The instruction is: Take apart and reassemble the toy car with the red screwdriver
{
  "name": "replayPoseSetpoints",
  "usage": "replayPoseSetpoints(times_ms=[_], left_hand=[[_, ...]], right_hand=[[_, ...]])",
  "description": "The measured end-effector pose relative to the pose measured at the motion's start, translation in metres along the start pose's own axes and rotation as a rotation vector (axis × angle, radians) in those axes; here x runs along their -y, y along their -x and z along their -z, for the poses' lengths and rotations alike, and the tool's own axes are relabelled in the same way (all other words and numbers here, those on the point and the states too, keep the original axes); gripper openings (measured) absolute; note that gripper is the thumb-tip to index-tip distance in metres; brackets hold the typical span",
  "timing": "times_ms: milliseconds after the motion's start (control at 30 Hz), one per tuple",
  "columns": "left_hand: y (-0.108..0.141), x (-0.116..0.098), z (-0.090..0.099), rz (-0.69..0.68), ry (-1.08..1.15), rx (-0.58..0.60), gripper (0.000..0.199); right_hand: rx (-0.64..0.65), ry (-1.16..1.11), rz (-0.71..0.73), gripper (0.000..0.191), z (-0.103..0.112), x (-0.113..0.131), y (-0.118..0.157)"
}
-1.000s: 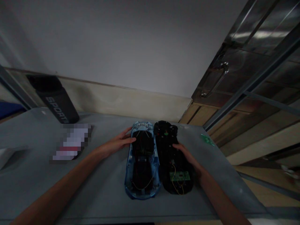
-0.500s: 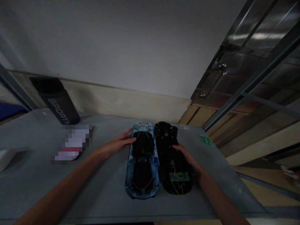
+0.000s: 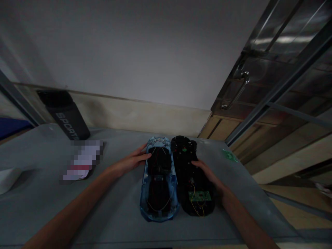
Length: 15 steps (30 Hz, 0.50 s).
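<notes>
A blue toy car shell (image 3: pixel 145 204) lies upside down on the grey table, its dark hollow inside facing up. Against its right side rests a black car chassis (image 3: pixel 184 166) with a green circuit board (image 3: pixel 199 196) and yellow wires near its front end. My left hand (image 3: pixel 133 159) grips the left edge of the shell, thumb on the rim and fingers along the side. Over the right edge of the chassis, my right hand (image 3: pixel 207 173) has its thumb on top; its other fingers are hidden beneath or behind.
A black bottle (image 3: pixel 67 116) marked SPORT stands at the back left, beside a blurred-out phone-like item (image 3: pixel 84 159). A white object (image 3: pixel 9 178) sits at the far left. A small green packet (image 3: pixel 229 155) lies near the table's right edge.
The view has shifted very slightly. Both hands keep their places on the shell and the chassis.
</notes>
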<state>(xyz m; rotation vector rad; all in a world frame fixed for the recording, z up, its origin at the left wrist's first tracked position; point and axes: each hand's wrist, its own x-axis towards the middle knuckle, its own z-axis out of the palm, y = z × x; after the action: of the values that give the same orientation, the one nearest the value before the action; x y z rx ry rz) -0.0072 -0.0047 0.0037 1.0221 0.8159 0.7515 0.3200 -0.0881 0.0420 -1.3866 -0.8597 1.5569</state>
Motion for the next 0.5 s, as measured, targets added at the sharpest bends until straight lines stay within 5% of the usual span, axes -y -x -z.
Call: replayPoseSetpoints(times_ms=[500], left_hand=[[-0.0012,0.0010,0.0004,-0.003,-0.033,0.007,0.095]], right_hand=[[-0.011,-0.020,-0.007,0.031,0.0020,-0.0018,-0.0008]])
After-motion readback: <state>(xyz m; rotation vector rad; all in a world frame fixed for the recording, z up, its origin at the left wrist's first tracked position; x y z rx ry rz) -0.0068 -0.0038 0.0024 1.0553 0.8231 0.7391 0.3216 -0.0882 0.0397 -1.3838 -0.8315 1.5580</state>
